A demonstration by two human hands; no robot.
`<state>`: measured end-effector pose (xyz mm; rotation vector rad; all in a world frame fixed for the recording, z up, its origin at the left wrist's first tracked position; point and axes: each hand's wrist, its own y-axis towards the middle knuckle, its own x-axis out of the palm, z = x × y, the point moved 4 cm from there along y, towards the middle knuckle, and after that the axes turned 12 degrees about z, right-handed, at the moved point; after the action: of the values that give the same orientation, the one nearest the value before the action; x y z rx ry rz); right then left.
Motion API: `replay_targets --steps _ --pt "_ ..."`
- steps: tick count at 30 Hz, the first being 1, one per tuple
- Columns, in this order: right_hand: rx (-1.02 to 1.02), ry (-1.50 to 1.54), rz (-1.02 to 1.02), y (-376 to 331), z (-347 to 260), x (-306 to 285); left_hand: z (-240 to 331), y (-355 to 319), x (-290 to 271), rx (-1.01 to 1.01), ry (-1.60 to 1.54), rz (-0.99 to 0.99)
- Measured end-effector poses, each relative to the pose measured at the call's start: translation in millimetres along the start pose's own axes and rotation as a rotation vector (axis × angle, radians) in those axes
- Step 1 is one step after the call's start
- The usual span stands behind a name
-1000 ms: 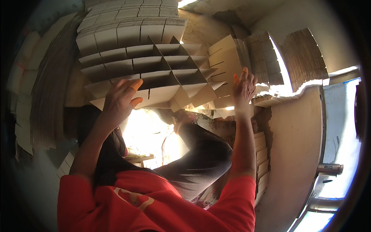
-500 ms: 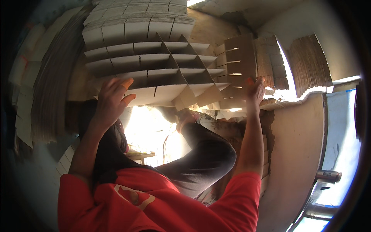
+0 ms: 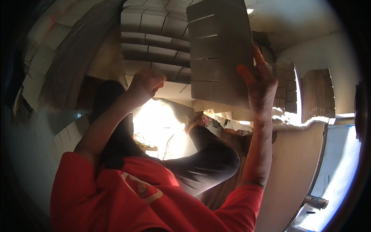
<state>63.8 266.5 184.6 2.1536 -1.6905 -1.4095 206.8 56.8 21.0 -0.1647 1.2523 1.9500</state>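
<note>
My right hand [image 3: 262, 87] grips the right edge of a slotted brown cardboard divider sheet [image 3: 232, 50], with orange covers on the thumb and a finger. The sheet is raised over the right part of several long slotted cardboard strips [image 3: 162, 52], standing in rows one behind another, and hides what lies behind it. My left hand [image 3: 145, 87] is closed, its fingers curled in, beside the near strip [image 3: 177, 87]. Whether anything is between those fingers is hidden.
Tall stacks of cardboard strips [image 3: 79, 58] rise at the left. More slotted stacks [image 3: 319, 94] stand at the far right, near a second stack [image 3: 284, 85]. Bright light glares below the strips, between my legs [image 3: 208, 162]. A pale wall panel [image 3: 297, 166] is at the right.
My right hand has raised the slotted sheet, which now covers the crossing dividers. My left hand has moved right and its fingers have curled closed. The whole view has shifted.
</note>
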Motion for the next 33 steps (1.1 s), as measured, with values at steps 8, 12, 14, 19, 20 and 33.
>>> replay_targets --steps 8,12,14,19,20,33 --pt "0.007 -0.037 -0.112 2 -10 24 1 2 0 -0.009 0.039 -0.033" --pt "0.046 0.032 -0.138 5 -10 24 -1 1 1 -0.022 0.024 0.006" --pt "0.007 -0.019 -0.158 4 -3 29 -3 0 2 -0.019 0.015 0.003" --pt "0.043 0.041 -0.157 0 -7 37 -4 1 5 -0.046 0.033 -0.095" --pt "0.042 0.063 -0.171 2 -6 37 -4 1 5 -0.047 0.033 -0.087" --pt "-0.042 0.03 -0.248 -4 1 64 -3 3 7 -0.029 0.005 -0.081"
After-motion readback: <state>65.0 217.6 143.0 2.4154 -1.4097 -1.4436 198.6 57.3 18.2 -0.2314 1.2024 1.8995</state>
